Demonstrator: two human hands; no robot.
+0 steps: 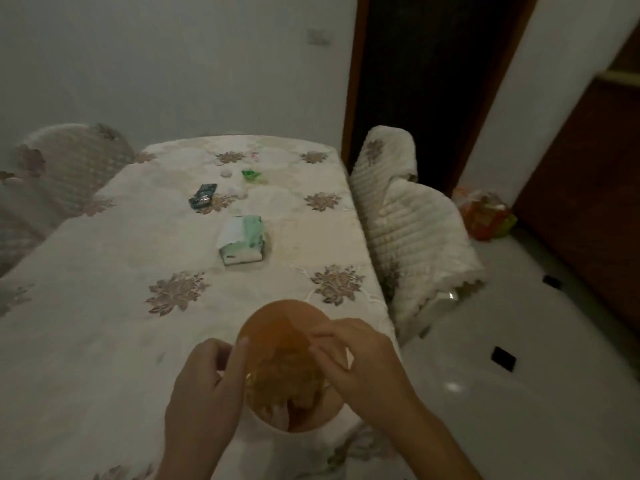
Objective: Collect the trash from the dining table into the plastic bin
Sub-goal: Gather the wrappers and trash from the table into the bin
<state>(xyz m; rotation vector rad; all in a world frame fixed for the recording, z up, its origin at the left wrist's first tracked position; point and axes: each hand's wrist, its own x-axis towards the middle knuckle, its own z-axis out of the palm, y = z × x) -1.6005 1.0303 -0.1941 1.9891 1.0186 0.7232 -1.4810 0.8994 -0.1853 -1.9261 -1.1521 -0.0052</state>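
Covered chair (408, 216) beside dark doorway (426, 64), tiled floor (519, 393)

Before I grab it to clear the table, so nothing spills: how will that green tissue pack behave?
The green tissue pack looks soft-wrapped, so probably light and squashy. It lies flat, so it is unlikely to roll. Its torn flap may let tissues slip out if tipped.

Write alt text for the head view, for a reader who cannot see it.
Two bare hands, left hand and right hand, hold a translucent orange plastic bin at the near edge of a dim dining table under a floral cloth. Farther back lie a green tissue pack, a dark wrapper, a green wrapper and small white scraps.
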